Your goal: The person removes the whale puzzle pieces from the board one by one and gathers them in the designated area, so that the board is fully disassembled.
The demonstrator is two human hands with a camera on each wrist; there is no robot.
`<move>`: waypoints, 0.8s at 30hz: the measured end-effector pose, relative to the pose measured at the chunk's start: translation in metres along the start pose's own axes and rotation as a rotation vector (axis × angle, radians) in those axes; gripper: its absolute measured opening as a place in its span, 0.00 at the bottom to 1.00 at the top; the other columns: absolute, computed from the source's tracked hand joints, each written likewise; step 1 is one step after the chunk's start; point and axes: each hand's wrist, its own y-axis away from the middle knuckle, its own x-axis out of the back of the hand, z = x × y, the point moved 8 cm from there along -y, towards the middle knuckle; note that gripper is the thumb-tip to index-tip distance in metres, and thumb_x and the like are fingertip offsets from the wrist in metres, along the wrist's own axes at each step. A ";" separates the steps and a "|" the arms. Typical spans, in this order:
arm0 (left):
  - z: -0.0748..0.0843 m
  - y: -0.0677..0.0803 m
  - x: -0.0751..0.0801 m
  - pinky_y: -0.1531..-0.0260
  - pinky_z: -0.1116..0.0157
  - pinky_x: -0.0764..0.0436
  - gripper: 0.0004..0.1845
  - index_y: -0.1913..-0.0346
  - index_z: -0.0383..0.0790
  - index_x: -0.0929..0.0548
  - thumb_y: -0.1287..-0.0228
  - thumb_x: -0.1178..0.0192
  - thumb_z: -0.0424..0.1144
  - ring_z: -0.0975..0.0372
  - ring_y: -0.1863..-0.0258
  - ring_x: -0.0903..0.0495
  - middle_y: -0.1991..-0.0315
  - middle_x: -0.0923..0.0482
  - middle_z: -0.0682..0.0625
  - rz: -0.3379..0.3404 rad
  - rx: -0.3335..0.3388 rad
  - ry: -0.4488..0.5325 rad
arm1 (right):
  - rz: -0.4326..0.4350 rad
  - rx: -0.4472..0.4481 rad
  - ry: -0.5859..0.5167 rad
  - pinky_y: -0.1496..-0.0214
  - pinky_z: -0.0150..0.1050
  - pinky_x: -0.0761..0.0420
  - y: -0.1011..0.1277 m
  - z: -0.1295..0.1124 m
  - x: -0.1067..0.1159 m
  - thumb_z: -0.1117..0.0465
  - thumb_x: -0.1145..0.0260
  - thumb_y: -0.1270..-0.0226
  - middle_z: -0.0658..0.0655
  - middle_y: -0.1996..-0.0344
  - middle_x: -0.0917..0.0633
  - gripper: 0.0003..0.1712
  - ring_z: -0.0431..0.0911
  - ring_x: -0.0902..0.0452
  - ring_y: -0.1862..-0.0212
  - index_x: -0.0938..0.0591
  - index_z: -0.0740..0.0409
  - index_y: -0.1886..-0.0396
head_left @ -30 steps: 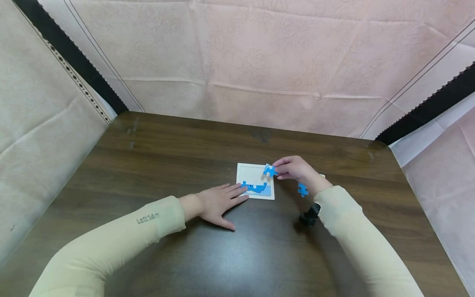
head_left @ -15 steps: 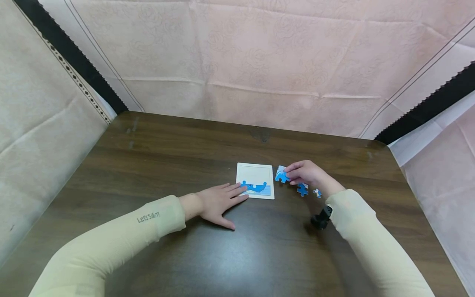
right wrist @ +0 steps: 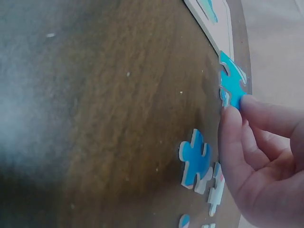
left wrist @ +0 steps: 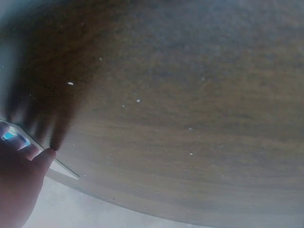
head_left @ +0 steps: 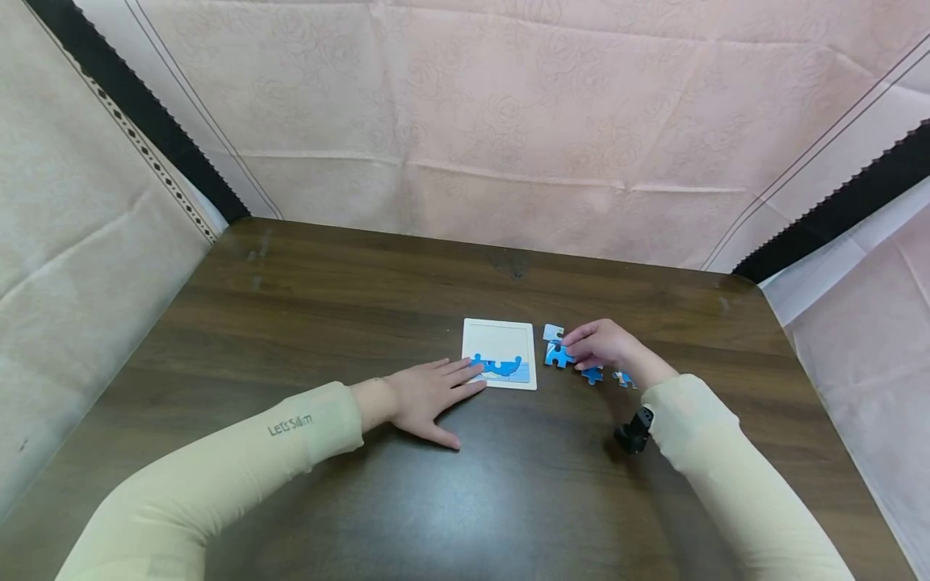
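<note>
Two hands mid-frame: right hand (head_left: 601, 345) pinching blue puzzle piece (head_left: 558, 355), left hand (head_left: 429, 395) spread flat against puzzle tray (head_left: 500, 332).

Dark wood-grain table (head_left: 305, 323), worn patches near far edge. Behind table: pink floral-embossed cloth backdrop (head_left: 508, 121). Left of table: beige cloth panel (head_left: 65, 266), black scalloped trim band (head_left: 123, 105). Right of table: second black trim band (head_left: 843, 210).
</note>
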 end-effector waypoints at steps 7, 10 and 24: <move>0.001 0.000 0.001 0.27 0.56 0.51 0.48 0.26 0.52 0.54 0.43 0.56 0.73 0.58 0.24 0.61 0.24 0.63 0.53 0.003 -0.002 0.001 | 0.014 -0.018 0.027 0.62 0.33 0.17 -0.001 0.001 -0.003 0.66 0.40 0.35 0.53 0.67 0.18 0.18 0.41 0.25 0.68 0.23 0.71 0.48; 0.001 -0.001 0.000 0.27 0.56 0.52 0.48 0.26 0.52 0.54 0.43 0.56 0.73 0.58 0.24 0.61 0.24 0.63 0.53 0.005 -0.004 0.001 | 0.020 -0.020 0.048 0.62 0.34 0.16 0.000 0.000 -0.003 0.65 0.40 0.35 0.55 0.66 0.18 0.18 0.42 0.24 0.68 0.23 0.71 0.49; 0.000 -0.002 0.005 0.27 0.55 0.51 0.46 0.27 0.51 0.50 0.43 0.55 0.72 0.57 0.25 0.57 0.24 0.57 0.52 0.012 0.017 0.001 | 0.070 -0.022 0.091 0.58 0.38 0.16 0.000 -0.004 0.001 0.61 0.41 0.34 0.62 0.59 0.16 0.18 0.43 0.22 0.65 0.23 0.69 0.49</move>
